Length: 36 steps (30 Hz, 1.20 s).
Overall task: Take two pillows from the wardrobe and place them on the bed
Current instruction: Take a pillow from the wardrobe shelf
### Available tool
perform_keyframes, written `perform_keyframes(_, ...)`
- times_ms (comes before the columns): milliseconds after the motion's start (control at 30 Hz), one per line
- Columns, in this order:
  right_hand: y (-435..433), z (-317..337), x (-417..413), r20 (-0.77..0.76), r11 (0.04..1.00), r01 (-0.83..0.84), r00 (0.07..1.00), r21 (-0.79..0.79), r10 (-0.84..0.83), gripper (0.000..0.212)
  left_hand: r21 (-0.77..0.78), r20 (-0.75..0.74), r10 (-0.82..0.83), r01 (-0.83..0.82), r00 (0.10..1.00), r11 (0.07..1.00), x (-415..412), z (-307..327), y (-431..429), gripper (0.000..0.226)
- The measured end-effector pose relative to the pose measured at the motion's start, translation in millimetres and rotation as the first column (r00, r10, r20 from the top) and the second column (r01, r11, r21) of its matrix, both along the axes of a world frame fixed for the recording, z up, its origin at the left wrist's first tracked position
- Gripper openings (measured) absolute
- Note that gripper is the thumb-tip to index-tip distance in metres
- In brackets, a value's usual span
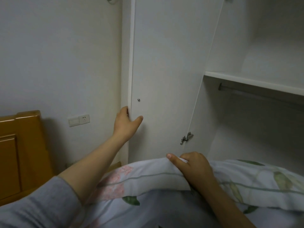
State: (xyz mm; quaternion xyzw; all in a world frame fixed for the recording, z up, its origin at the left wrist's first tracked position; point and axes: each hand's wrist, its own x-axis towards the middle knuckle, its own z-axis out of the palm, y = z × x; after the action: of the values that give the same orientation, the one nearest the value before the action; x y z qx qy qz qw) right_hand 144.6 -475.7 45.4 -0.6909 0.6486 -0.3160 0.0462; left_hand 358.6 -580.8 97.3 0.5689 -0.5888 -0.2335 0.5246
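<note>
A white pillow (141,176) with a pink and green flower print and a grey piped border lies across the bottom of the view, close to my chest. My right hand (192,165) grips its upper edge, thumb on top. More of the same printed cloth (125,213) shows below it; whether that is a second pillow I cannot tell. My left hand (125,121) holds the free edge of the white wardrobe door (164,76), fingers behind it and thumb on its inner face. The wardrobe (253,81) stands open at the right.
Inside the wardrobe are a white shelf and a hanging rail (256,94). A metal hinge (186,138) joins the door to the frame. A wooden headboard (19,153) stands at the left against a white wall with a switch and socket (79,120).
</note>
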Motion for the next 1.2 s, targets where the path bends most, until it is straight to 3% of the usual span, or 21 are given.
perform_keyframes(400, 16, -10, -23, -0.009, 0.996, 0.074, 0.997, 0.040, -0.073, 0.067, -0.147, -0.017, -0.005, 0.003, 1.000, 0.989, -14, -12, 14, 0.012)
perform_keyframes(1000, 69, -27, -96, 0.001, 0.983, 0.136, 0.991, 0.125, -0.137, 0.067, -0.159, -0.034, -0.066, 0.060, 0.997, 0.985, -112, -22, 97, 0.019)
perform_keyframes(1200, 87, -31, -129, 0.001, 0.973, 0.179, 0.983, 0.149, -0.181, 0.066, -0.133, -0.020, -0.248, 0.243, 0.969, 0.961, -154, -18, 113, 0.032)
